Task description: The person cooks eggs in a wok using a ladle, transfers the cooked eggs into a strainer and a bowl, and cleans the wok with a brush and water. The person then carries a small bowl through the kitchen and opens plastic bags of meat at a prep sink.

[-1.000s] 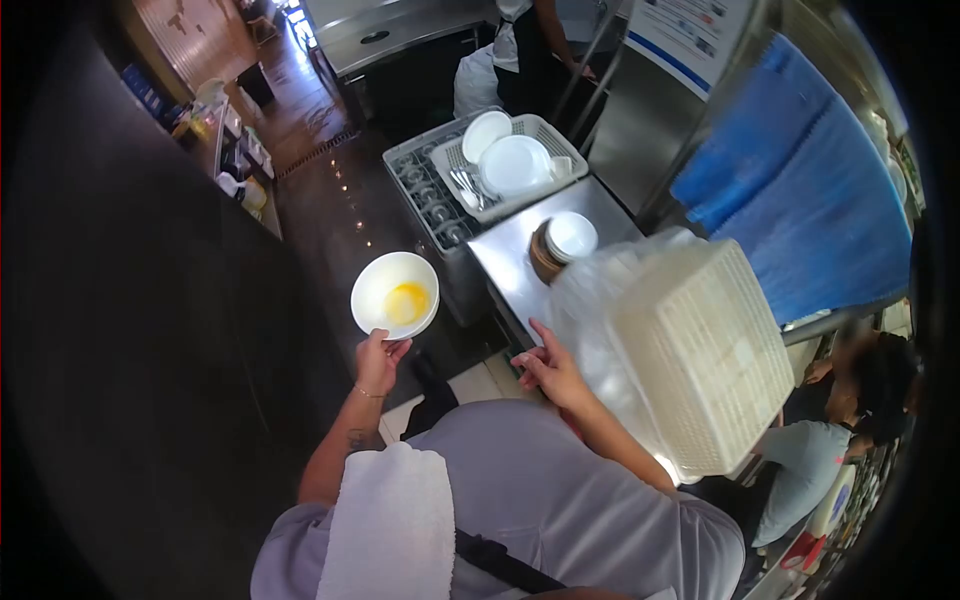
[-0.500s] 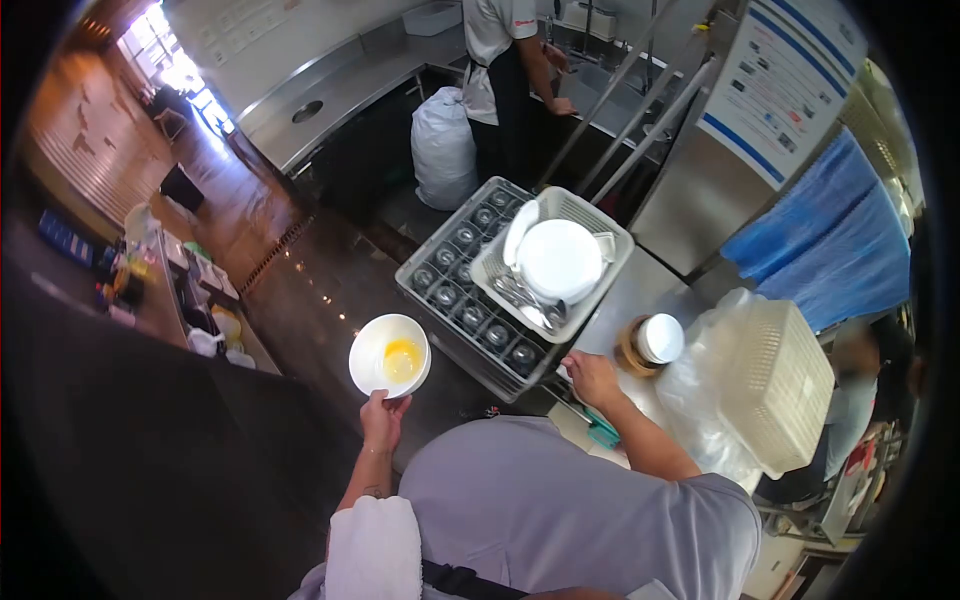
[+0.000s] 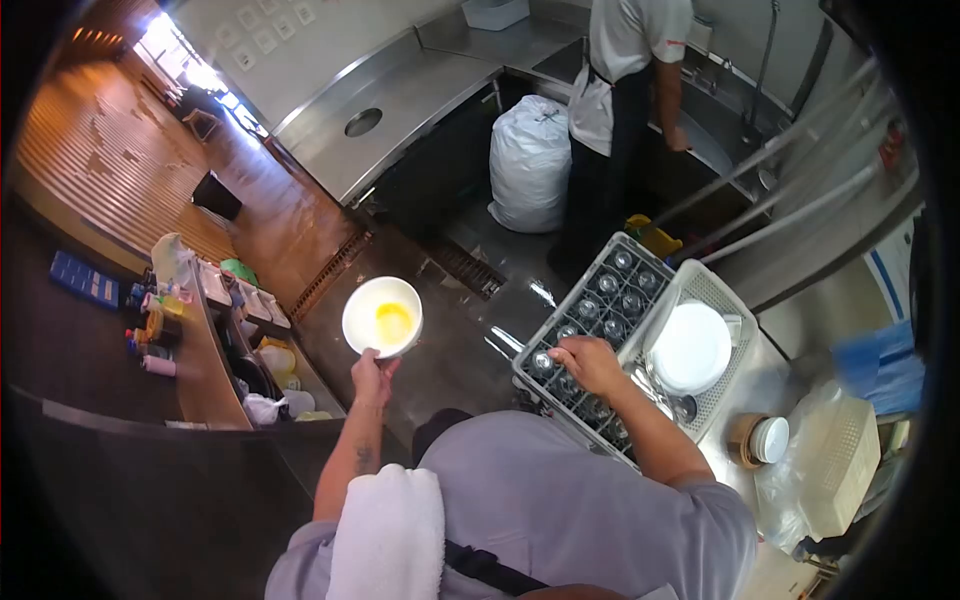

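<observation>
My left hand (image 3: 373, 382) grips the near edge of a white bowl (image 3: 362, 312), which has a yellow liquid or residue in it. The bowl is held out over the dark floor. On my right, my right hand (image 3: 592, 364) is above a grey glass rack (image 3: 568, 302) with its fingers curled together; whether anything is between them is hidden. Upside-down glasses (image 3: 608, 284) fill the rack's compartments. Partly over the rack sits a pale perforated basket (image 3: 738, 292) with white plates (image 3: 692, 348) and metal cutlery (image 3: 648, 384). A white towel (image 3: 388, 530) lies over my left forearm.
A co-worker (image 3: 628, 60) stands by the sink (image 3: 705, 135), beside a full white bag (image 3: 530, 165). A cluttered counter (image 3: 205, 375) runs along the left. Jars (image 3: 768, 440) and an upturned basket (image 3: 850, 465) are at right. A floor drain grate (image 3: 470, 270) lies ahead.
My view has turned left, and the rack, basket and co-worker sit further right in it. My right hand has moved from beside the rack to over its glasses. The bowl stays in my left hand.
</observation>
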The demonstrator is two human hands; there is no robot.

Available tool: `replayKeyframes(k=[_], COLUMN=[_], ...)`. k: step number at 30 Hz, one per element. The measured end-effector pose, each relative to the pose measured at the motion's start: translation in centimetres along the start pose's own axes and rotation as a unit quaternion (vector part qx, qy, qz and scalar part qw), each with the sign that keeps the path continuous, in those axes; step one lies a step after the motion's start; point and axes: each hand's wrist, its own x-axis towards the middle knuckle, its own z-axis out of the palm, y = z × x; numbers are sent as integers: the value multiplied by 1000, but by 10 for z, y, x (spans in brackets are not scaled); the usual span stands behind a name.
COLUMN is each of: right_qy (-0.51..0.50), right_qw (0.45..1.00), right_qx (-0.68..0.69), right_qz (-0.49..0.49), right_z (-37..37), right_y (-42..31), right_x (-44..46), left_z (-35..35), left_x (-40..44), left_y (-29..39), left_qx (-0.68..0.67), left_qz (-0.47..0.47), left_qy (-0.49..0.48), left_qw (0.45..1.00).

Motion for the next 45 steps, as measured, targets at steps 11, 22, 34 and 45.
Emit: replayKeyframes(k=[11,22,34,45], right_qy=[197,403,482,405], right_qw=[953,636,440,380], right_qx=[-22,137,71,368], right_qz=[228,643,754,746], right_z=[47,167,446,622], right_y=[-9,-115,-227,-295], right_x=[103,-8,-64,-204], left_z=[158,367,315,256], left_x=[408,653,349,-194], left_y=[159,168,-70,-183], left_qx=[80,14,719,373], left_qz=[49,-36,66,282], left_qy=[-56,-63,-681,-883], left_qw=[994,997,123,-46])
